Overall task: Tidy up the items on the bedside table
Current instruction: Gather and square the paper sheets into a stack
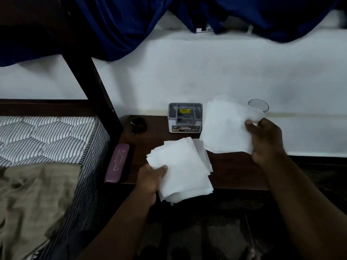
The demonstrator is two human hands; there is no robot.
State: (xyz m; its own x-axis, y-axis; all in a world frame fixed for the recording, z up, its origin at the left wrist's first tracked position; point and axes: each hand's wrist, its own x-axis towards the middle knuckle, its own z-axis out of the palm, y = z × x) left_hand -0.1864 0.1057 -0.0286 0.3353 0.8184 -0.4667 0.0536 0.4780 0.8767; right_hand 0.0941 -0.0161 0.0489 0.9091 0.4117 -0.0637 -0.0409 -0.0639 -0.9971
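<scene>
Tissues (185, 171) between left fingers (161, 168)

We see bare counter (234, 166) at centre-right of the frame; the grey box (185, 118) and glass (258, 106) block the back, a purple case (117, 163) the left edge

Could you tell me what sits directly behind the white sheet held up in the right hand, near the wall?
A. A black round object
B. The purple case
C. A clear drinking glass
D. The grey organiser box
C: the rim of a clear drinking glass shows just above the white sheet that the right hand holds up, while the other items stand further left on the bedside table.
</scene>
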